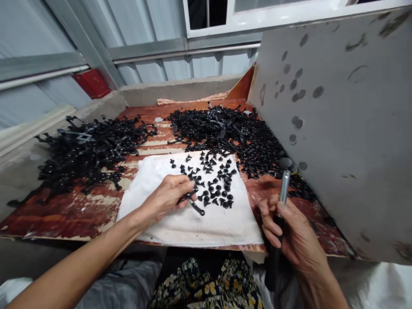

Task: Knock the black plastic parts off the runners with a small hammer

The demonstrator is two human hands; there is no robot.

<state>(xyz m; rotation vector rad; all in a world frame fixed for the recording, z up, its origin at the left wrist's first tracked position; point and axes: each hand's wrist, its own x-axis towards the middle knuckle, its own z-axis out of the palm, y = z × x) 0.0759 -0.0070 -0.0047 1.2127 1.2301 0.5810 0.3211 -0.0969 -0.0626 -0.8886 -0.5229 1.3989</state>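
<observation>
My left hand [167, 196] rests on a white cloth [193, 223], fingers pinched on a thin black plastic strip [195, 205] that sticks out to the right. Just beyond its fingertips lie several small black round-headed parts [214, 180], loose on the cloth. My right hand [289, 234] is closed round a tool with a black handle and a shiny metal shaft [284, 185], held upright at the cloth's right edge, above the worn red board [80, 206].
Two big heaps of black plastic parts lie on the board, one at the left [86, 150] and one behind the cloth [231, 133]. A grey spotted panel [341, 128] stands close on the right. Corrugated wall and a window frame rise behind.
</observation>
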